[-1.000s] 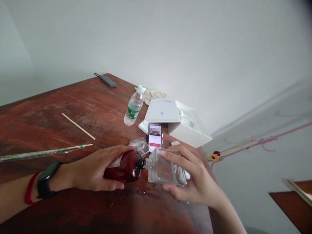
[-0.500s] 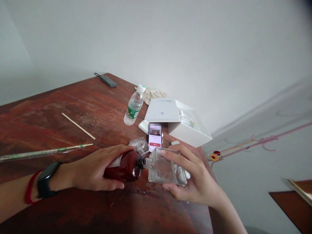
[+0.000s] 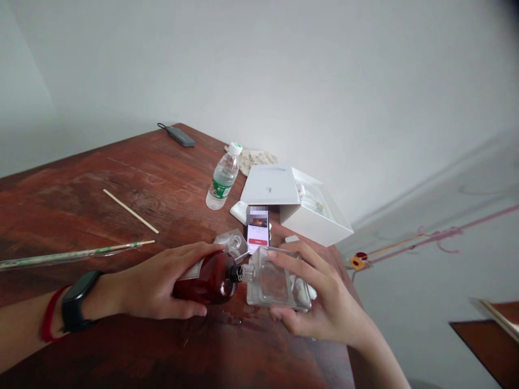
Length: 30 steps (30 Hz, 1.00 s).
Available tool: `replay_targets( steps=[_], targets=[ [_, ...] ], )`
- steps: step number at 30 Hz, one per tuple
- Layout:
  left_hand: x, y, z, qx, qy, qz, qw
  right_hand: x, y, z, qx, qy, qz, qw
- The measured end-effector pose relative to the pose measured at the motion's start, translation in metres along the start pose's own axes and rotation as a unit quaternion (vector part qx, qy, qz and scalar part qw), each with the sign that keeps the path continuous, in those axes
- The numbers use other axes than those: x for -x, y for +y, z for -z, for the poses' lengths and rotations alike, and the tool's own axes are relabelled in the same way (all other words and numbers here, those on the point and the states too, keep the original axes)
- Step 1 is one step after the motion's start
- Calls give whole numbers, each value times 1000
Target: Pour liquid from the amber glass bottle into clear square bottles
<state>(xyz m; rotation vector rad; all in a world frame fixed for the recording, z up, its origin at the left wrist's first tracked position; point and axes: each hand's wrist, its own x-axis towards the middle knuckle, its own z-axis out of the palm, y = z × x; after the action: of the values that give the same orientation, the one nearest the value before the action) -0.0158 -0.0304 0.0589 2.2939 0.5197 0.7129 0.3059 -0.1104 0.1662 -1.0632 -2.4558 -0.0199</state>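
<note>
My left hand (image 3: 162, 283) is wrapped round a reddish-brown bottle (image 3: 217, 278), tipped on its side with its black neck pointing right. In my right hand (image 3: 320, 286) is a clear square glass bottle (image 3: 273, 281), also tilted sideways, its threaded neck facing left. The two necks meet, mouth to mouth or nearly so, above the table. Just behind them lies a clear square piece with a round neck (image 3: 235, 242), partly hidden by the brown bottle. Something white and crumpled (image 3: 302, 294) shows behind the glass bottle.
Beyond the hands a lit phone (image 3: 258, 229) leans near an open white box (image 3: 320, 216). A water bottle (image 3: 222, 178) stands left of the box. A bare chopstick (image 3: 130, 210), wrapped chopsticks (image 3: 77, 255) and a grey device (image 3: 180, 135) lie on the wooden table (image 3: 81, 200).
</note>
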Motion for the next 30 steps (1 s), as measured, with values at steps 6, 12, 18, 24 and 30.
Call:
replay_targets(
  steps=[6,12,18,24,30],
  targets=[
    [-1,2,1,-1,-1,4,1000,1,1,0,-5,-3,1,1000],
    [-1,4,-1,-2,0,6,1000,1,2,-2,-2,1,4,1000],
    [-2,5,0,10,0,11,1000,1,0,-2,-1,0,0,1000],
    [-2,6,1,11,-3,15,1000,1,0,-3,-14,-4,-4,1000],
    [-1,6,1,17,-3,13,1000,2,0,-4,-17,-7,-10,1000]
  ],
)
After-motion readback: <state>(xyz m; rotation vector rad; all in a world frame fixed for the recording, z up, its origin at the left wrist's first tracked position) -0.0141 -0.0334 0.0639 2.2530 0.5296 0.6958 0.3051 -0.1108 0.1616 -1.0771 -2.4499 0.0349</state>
